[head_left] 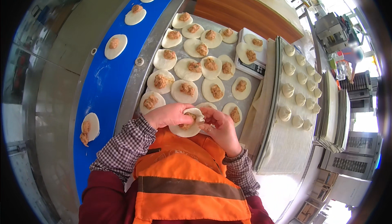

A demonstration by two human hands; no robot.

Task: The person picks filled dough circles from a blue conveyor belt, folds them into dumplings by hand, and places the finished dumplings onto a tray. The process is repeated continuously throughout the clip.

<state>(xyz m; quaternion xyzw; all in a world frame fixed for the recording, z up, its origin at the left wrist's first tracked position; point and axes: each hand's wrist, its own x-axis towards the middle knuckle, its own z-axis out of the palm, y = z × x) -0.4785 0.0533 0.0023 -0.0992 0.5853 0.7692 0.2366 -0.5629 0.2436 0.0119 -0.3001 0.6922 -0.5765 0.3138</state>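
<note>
Between my two hands, close to my orange apron, is a round dough wrapper (179,131) with meat filling, its far right edge gathered into small pleats. My left hand (168,116) grips its left side, with the thumb lying over the filling. My right hand (221,128) pinches the pleated edge between thumb and fingers. Just beyond my hands, several flat wrappers topped with filling (187,88) lie spread over a metal table (254,86), some overlapping. One more wrapper is partly hidden behind my right hand.
To the left runs a blue conveyor belt (102,83) carrying several filled wrappers. A white kitchen scale (252,69) at the far right of the table has wrappers on it. Right of that, a cloth-covered tray (281,150) bears rows of pleated buns (285,113). Another person stands far right.
</note>
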